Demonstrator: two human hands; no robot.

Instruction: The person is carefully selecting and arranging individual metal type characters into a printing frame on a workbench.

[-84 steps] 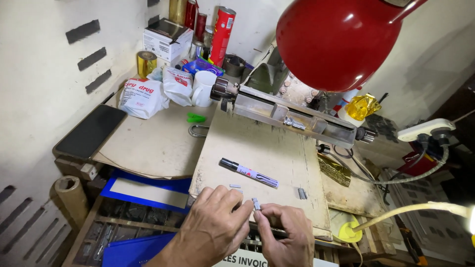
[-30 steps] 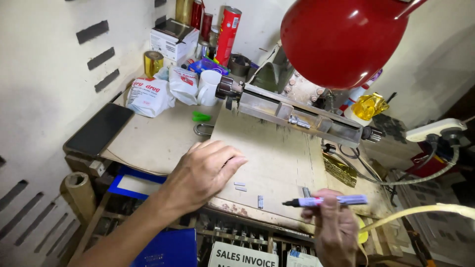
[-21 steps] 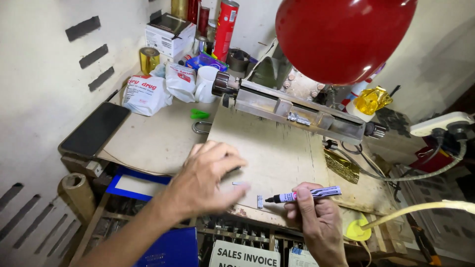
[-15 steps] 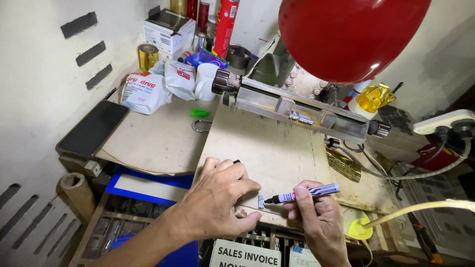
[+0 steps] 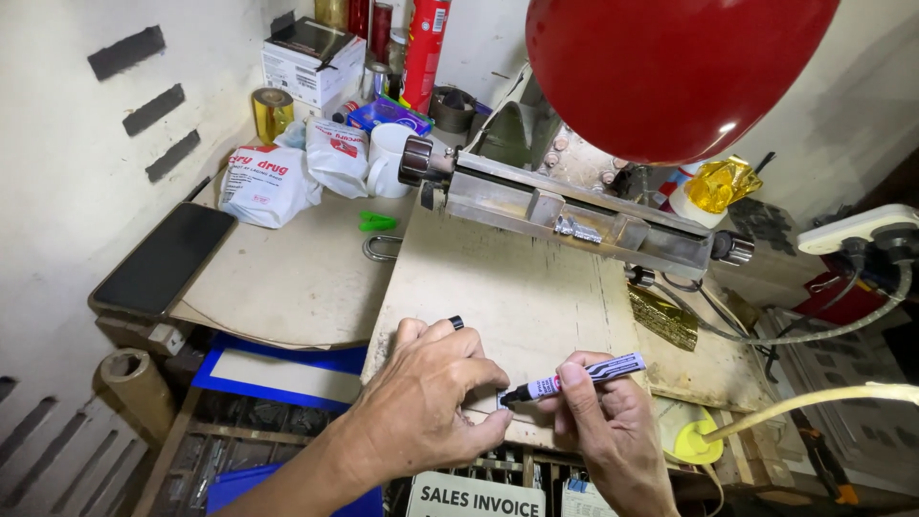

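My right hand grips a purple-and-white marker near the front edge of a pale wooden board. The marker's black tip touches a small flat piece on the board. My left hand lies beside it, its fingertips pressing down next to that piece. A small black cap sticks out between the left hand's fingers. The two hands almost touch at the marker tip.
A long metal clamp-like bar crosses the board's far end, under a big red dome. To the left lie a dark phone, white bags, a mug and a green clip. Cables and a power strip sit at right.
My right hand has lowered the uncapped marker from mid-air to the board's front edge. My left hand came down from the middle of the board and now presses beside the marker tip.
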